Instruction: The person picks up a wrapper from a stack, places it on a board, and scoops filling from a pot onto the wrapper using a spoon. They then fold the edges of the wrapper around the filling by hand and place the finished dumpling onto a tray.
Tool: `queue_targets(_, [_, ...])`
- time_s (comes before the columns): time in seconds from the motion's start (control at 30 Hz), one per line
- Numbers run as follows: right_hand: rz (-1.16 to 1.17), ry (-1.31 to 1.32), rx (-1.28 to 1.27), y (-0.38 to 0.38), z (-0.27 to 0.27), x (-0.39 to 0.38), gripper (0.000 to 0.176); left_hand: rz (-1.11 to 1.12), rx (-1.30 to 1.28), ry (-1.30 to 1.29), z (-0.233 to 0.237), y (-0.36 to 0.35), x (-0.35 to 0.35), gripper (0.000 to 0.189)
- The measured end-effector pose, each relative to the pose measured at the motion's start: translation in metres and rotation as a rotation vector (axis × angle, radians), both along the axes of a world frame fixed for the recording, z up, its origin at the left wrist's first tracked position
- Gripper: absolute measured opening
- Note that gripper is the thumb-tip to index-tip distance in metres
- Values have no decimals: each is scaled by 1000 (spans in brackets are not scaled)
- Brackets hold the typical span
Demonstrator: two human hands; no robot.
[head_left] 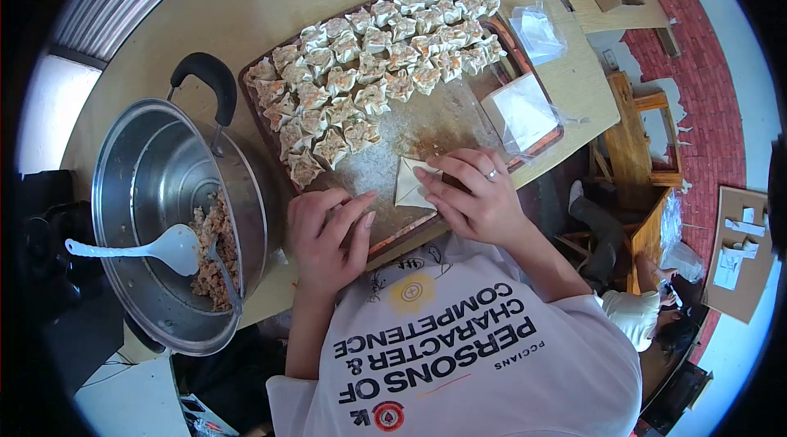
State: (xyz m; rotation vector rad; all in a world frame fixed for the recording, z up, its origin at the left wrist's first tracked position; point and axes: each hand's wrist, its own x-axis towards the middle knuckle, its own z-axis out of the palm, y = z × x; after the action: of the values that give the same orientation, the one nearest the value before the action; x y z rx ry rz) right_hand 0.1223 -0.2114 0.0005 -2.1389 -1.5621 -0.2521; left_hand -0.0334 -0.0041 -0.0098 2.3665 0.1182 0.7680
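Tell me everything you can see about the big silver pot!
The pot is round, shiny and metal-looking, with an open top and faint rings inside. A curved black handle sticks out from its side. Lumpy, brownish filling lies in one part. A white ladle and a metal-looking utensil rest inside, touching the filling. The pot stands left of the tray.

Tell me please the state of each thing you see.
Pot: uncovered, filling low inside
White ladle: resting in pot
Dumplings: filled, tops open, in rows
Tray: partly bare
Wrapper: no filling visible
Stacked wrappers: unfilled
Left hand: empty, fingers parted
Right hand: fingertips on wrapper
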Motion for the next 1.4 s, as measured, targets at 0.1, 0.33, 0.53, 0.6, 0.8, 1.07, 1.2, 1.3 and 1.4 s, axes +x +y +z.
queue_targets(0.1, [9, 10, -3, -1, -1, 0, 37, 3, -7, -5, 0, -1, 0, 32])
queue_targets(0.33, [53, 26, 3, -3, -3, 5, 35, 0, -7, 8, 1, -1, 0, 32])
queue_targets(0.53, [67, 67, 57, -1, -3, 8, 31, 5, 23, 54, 8, -1, -4, 33])
queue_targets(0.6, [84, 62, 64, -1, -3, 10, 29, 9, 37, 88, 15, -3, -5, 34])
queue_targets(0.8, [91, 167, 113, -4, -2, 23, 36, 57, -19, 356, 32, -19, -8, 38])
queue_targets(1.07, [242, 282, -31, -9, 13, 33, 50, 121, -59, 427, 24, -29, 2, 31])
queue_targets(1.2, [243, 246, -31, -6, 4, 34, 50, 115, -74, 435, 24, -29, 6, 32])
queue_targets(1.3, [251, 168, -44, -4, 1, 32, 48, 87, -115, 433, 26, -26, 10, 32])
queue_targets(1.4, [254, 140, -43, -1, 2, 30, 42, 78, -130, 445, 28, -24, 12, 31])
